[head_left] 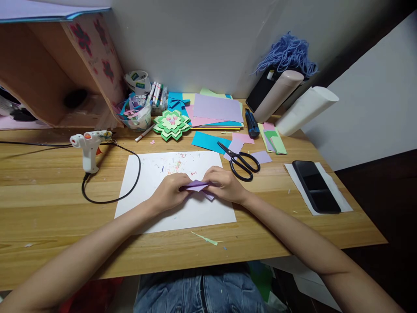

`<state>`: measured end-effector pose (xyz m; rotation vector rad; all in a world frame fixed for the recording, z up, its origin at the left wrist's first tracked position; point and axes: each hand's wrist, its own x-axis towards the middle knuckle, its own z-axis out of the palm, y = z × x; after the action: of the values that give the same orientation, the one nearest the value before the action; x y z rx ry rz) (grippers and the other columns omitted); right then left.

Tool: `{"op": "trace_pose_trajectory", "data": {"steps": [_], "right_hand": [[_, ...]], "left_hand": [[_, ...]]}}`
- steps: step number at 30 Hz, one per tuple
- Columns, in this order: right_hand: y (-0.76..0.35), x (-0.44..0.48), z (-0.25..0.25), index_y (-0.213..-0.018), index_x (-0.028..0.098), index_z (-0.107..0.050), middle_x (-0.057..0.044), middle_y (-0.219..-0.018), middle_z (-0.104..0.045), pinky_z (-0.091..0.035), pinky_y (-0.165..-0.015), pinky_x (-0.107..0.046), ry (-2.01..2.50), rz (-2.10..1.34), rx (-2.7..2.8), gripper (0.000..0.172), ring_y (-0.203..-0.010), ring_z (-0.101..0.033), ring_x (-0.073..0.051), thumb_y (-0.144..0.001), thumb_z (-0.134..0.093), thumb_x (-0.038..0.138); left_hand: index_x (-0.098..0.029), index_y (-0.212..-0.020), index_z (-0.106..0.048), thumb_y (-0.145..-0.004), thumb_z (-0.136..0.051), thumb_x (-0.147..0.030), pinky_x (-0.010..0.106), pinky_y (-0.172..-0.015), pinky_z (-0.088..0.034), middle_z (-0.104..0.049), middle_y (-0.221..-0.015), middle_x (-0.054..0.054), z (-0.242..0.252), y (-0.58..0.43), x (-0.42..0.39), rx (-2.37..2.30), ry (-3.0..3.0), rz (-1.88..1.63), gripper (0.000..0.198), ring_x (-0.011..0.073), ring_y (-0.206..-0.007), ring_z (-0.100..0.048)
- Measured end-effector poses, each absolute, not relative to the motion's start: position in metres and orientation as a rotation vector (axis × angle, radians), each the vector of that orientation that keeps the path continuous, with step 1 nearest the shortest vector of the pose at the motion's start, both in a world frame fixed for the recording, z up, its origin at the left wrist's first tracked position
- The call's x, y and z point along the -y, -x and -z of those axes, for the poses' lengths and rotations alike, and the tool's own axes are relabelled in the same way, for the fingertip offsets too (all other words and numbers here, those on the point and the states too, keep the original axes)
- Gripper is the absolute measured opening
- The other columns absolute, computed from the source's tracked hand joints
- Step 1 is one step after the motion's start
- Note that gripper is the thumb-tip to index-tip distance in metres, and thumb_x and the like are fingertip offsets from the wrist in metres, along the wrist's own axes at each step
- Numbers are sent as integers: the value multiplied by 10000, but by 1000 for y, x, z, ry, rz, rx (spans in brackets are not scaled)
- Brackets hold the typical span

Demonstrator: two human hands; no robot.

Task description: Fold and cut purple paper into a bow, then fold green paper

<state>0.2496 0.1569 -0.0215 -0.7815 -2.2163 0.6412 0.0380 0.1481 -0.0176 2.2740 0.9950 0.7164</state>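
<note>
A small folded piece of purple paper (197, 187) is pinched between both hands, above a white sheet (143, 217) marked with paint specks. My left hand (173, 189) grips its left end with closed fingers. On the other end, my right hand (224, 184) is closed too, thumb and fingers together. Part of the paper is hidden behind the fingers. Black-handled scissors (240, 161) lie half spread just beyond my right hand, over purple scraps and a blue paper strip (208, 141).
A white glue gun (87, 150) stands at left, its cord looping onto the sheet. Behind are a layered green paper flower (172, 124), a tub of scraps (137, 117), markers (157, 93) and stacked coloured paper (218, 108). A phone (316, 187) lies right, near a blue cutter (252, 124).
</note>
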Motion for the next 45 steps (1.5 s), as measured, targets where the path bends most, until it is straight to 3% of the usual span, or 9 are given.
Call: {"op": "trace_pose_trajectory", "data": {"steps": [12, 18, 20, 22, 25, 27, 32, 39, 45], "right_hand": [[-251, -158, 21, -956, 214, -685, -57, -813, -684, -518, -697, -315, 803, -446, 2186, 167, -783, -618, -156, -863, -546, 219], [-270, -169, 6, -985, 198, -636, -61, -906, -692, -510, -781, -341, 697, -510, 2222, 307, -857, -622, -181, -723, -712, 338], [-274, -172, 5, -943, 188, -638, -69, -920, -680, -507, -778, -334, 648, -553, 2307, 268, -866, -621, -181, -731, -703, 340], [-273, -173, 8, -937, 189, -640, -74, -940, -673, -504, -769, -332, 636, -556, 2389, 209, -878, -616, -183, -776, -655, 322], [-265, -170, 16, -961, 194, -639, -76, -954, -676, -498, -768, -329, 646, -509, 2442, 168, -889, -611, -187, -825, -587, 279], [-260, -168, 20, -953, 190, -642, -74, -936, -679, -497, -756, -317, 649, -477, 2453, 152, -871, -612, -183, -836, -567, 252], [-261, -170, 22, -937, 183, -638, -75, -918, -672, -493, -756, -316, 651, -514, 2446, 140, -865, -602, -181, -839, -554, 237], [-273, -178, 16, -947, 194, -619, -56, -906, -660, -484, -801, -337, 678, -734, 2387, 137, -878, -590, -176, -816, -581, 208], [-268, -176, 20, -879, 167, -632, -71, -881, -658, -482, -780, -329, 688, -568, 2415, 111, -857, -589, -177, -844, -528, 179]], "left_hand": [[-219, -954, -637, -882, -484, -212, 315, -669, -386, -668, -789, 15, 22, -34, -151, -1010, -2554, -954, 169, 138, -722, -572], [-219, -882, -644, -871, -520, -243, 327, -721, -378, -669, -806, 0, 18, -26, -161, -1202, -2436, -950, 126, 139, -751, -579], [-214, -877, -634, -861, -537, -277, 342, -748, -383, -659, -823, 6, 16, -26, -163, -1264, -2413, -898, 117, 155, -785, -577], [-211, -982, -598, -822, -588, -327, 358, -772, -404, -636, -935, 40, 14, -27, -162, -1324, -2409, -948, 197, 186, -874, -565], [-202, -1126, -493, -727, -691, -352, 372, -786, -444, -571, -1058, 96, 14, -30, -157, -1372, -2457, -1290, 470, 224, -975, -530], [-213, -1073, -497, -724, -701, -299, 336, -752, -465, -589, -977, 66, 15, -32, -152, -1212, -2610, -1414, 413, 195, -903, -550], [-180, -894, -580, -844, -551, -203, 262, -599, -457, -652, -835, 26, 19, -39, -148, -847, -2889, -921, 62, 133, -709, -574], [-154, -879, -629, -864, -526, -320, 270, -584, -471, -666, -803, 46, 22, -43, -153, -919, -2876, -807, 196, 145, -707, -601], [-144, -773, -626, -887, -480, -302, 263, -524, -418, -632, -714, 43, 19, -54, -147, -1011, -3012, -747, 243, 138, -615, -558]]}}
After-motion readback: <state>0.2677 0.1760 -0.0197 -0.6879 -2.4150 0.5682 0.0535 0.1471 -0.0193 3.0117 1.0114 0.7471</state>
